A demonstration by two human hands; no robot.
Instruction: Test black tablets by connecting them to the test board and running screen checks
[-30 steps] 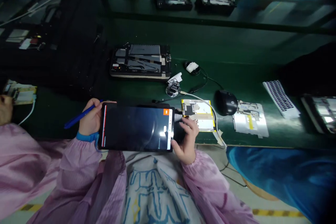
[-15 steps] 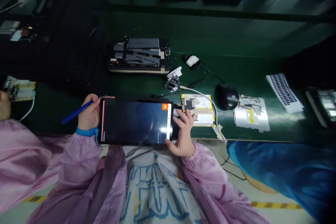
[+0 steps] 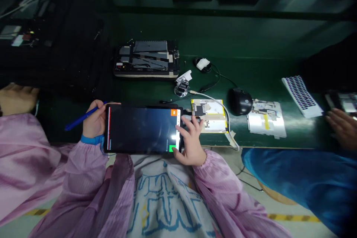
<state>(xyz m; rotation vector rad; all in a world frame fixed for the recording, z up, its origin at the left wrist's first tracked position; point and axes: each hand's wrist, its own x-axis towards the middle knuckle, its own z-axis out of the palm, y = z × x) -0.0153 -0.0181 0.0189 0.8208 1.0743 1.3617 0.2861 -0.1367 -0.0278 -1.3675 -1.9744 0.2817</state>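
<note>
A dark-screened tablet (image 3: 139,128) is held above the bench's front edge, close to my body. My left hand (image 3: 95,121) grips its left edge, with a blue pen (image 3: 80,118) also caught between the fingers and a blue band round the wrist. Over the tablet's right end is my right hand (image 3: 191,139), fingers spread, thumb at a green square on the screen's lower right corner. An orange square and a white strip of icons also show on that side. Behind the right fingers lies an opened board with yellow edging (image 3: 214,115).
An opened device stack (image 3: 146,59) sits behind the tablet. Rightward are a white cable (image 3: 227,108), a black mouse (image 3: 241,101), a silver panel (image 3: 266,119) and a label sheet (image 3: 301,96). Co-workers' hands appear at left (image 3: 18,98) and right (image 3: 341,124).
My right thumb and fingers have shifted slightly left on the screen. A green square now shows in the lower right corner where a white cross shape was. A co-worker's hand has appeared at right.
</note>
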